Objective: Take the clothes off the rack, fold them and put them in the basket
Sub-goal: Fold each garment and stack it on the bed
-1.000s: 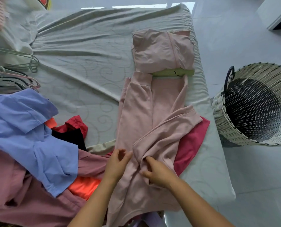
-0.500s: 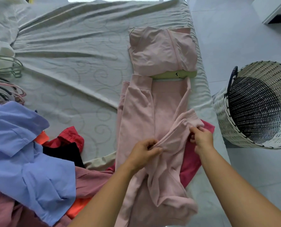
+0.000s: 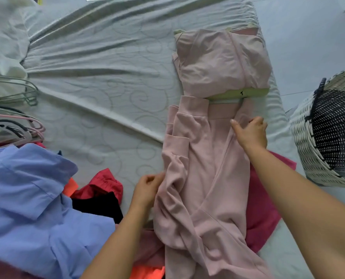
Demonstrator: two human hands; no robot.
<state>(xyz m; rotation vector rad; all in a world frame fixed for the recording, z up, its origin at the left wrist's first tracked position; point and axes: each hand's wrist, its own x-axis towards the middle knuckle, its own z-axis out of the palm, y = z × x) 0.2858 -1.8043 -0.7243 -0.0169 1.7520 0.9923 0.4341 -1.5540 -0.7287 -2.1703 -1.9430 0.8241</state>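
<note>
A long pale pink garment (image 3: 205,178) lies lengthwise on the bed's right side. My left hand (image 3: 147,189) pinches its left edge near the middle. My right hand (image 3: 250,132) grips the fabric at its upper right, near the far end. Beyond it sits a folded pink piece (image 3: 222,61) on top of a yellow-green one (image 3: 238,93). The white woven basket (image 3: 308,137) with a dark inside stands on the floor to the right of the bed.
A heap of unfolded clothes fills the near left: a blue shirt (image 3: 26,198), red (image 3: 103,182), black and orange pieces. A magenta garment (image 3: 264,204) lies under the pink one. Several hangers (image 3: 16,121) lie at the left. The bed sheet (image 3: 107,77) is grey-green.
My right hand has carried the sleeve from the right side up and across onto the garment's far end. My left hand has shifted left to the garment's edge.
</note>
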